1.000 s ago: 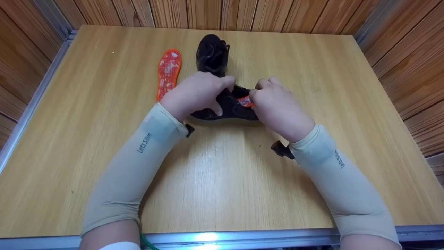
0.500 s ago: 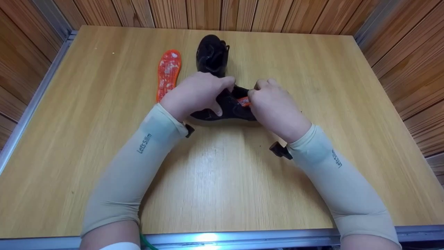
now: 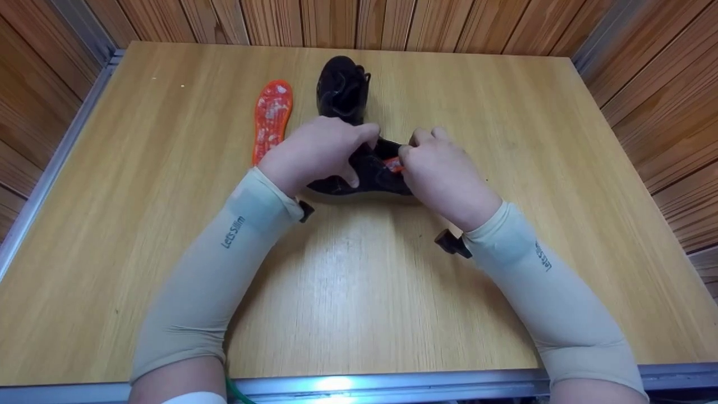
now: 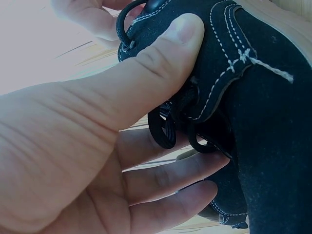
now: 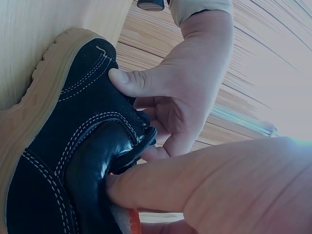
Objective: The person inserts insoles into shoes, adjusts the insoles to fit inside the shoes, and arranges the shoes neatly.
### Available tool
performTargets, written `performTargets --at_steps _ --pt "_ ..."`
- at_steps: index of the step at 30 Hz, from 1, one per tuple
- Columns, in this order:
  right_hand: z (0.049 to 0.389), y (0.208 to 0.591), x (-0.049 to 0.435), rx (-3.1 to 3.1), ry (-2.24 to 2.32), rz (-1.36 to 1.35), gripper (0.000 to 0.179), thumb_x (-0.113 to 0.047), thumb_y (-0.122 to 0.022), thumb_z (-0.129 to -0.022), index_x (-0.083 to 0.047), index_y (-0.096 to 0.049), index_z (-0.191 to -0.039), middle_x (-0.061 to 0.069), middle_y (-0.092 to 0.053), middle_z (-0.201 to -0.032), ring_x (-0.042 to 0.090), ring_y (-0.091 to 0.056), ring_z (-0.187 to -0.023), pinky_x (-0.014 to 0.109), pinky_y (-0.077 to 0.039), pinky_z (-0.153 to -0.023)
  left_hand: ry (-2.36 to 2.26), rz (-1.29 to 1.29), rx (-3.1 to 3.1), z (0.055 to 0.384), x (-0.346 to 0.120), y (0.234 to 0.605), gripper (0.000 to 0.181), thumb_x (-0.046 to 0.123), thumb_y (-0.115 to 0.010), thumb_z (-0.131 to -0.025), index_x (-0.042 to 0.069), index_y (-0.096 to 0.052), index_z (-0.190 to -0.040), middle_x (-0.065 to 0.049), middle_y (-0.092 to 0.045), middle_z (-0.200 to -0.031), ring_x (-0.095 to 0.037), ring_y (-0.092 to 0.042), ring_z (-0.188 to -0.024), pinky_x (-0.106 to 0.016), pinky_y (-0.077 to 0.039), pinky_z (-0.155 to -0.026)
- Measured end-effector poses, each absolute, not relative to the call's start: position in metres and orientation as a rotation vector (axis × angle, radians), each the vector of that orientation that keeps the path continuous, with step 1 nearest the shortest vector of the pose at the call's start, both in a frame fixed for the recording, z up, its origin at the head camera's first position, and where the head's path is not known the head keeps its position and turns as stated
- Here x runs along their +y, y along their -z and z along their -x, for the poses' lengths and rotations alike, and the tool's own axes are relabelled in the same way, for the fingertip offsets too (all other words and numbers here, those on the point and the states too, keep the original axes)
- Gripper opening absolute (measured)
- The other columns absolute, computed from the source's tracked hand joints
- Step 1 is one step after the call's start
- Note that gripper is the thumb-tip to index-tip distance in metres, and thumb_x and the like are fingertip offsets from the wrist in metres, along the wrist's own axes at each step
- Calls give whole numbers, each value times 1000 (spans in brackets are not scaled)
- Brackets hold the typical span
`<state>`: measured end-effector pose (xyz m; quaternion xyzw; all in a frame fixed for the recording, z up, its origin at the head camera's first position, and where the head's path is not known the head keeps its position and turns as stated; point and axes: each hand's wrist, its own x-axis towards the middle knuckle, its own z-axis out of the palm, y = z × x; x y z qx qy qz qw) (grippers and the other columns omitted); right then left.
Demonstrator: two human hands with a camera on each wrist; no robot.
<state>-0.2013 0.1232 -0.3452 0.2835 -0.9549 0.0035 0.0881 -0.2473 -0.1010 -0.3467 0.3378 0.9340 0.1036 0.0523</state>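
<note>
A black shoe with white stitching and a tan sole lies crosswise at mid-table, between both hands. My left hand grips it around the laced front, thumb pressed on the upper in the left wrist view. At the shoe's opening, my right hand pinches an orange insole, which lies partly inside. In the right wrist view, the thumb dips into the opening and an orange edge of the insole shows beside it. The insole's front part is hidden within the shoe.
A second black shoe stands behind the held one, toe pointing to the back wall. Left of it lies another orange insole, partly covered by my left hand. Wood-panelled walls border the table at the back and sides.
My right hand has shifted slightly left toward the shoe, and less of the insole shows at the opening. The left hand and the shoe have stayed in place.
</note>
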Motion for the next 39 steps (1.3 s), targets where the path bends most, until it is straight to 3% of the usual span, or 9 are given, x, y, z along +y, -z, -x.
performTargets --at_steps 13,22,30,39 --pt "199 338 125 -2962 -9 -764 23 -15 -77 -97 1 -79 -113 21 -66 -115 42 -55 -101 55 -61 -73 -308 -1032 2841 247 -101 346 58 30 -98 -82 20 -59 -124 -10 -79 -111 -30 -72 -94 -51 -61 -90" --pt "195 337 125 -2952 33 -768 19 -21 -79 -101 -9 -82 -115 19 -68 -112 41 -57 -97 55 -61 -71 -306 -1056 2857 246 -102 347 59 32 -98 -81 20 -59 -124 -10 -79 -109 -29 -72 -93 -51 -61 -89" --pt "197 343 123 -2913 76 -802 15 -10 -71 -104 -3 -79 -115 22 -67 -108 43 -60 -84 53 -59 -68 -304 -1040 2847 245 -101 347 58 30 -97 -83 20 -59 -125 -10 -79 -114 -29 -72 -95 -51 -61 -92" --pt "201 347 118 -2905 74 -772 15 -13 -71 -104 -11 -82 -113 23 -68 -102 43 -61 -86 55 -59 -69 -305 -1030 2838 246 -102 346 57 32 -96 -84 21 -59 -126 -10 -79 -116 -29 -72 -96 -50 -61 -91"
